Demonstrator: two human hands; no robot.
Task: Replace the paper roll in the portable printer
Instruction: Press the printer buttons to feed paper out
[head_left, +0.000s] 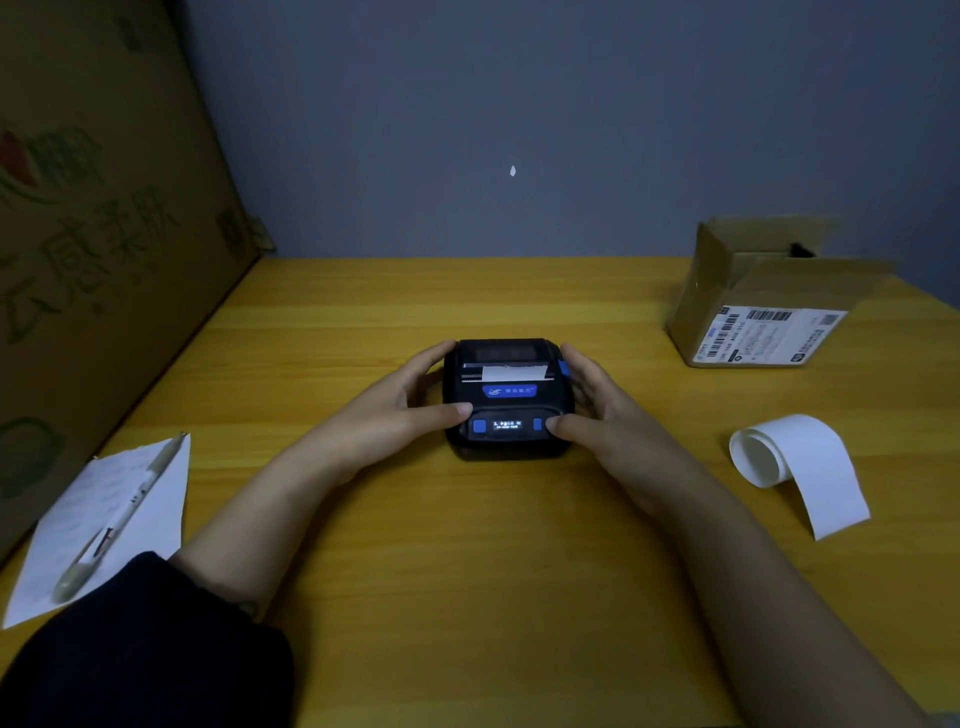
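I cup the portable printer between both hands at the middle of the tabletop so it cannot slide while I work on it. My left hand curves half open against its left side, thumb resting by the front panel; my right hand mirrors it on the right side, fingers near the blue latch. A strip of paper shows at the slot, and the lid looks closed. A partly unrolled paper roll lies near the right edge, well apart, probably the old one.
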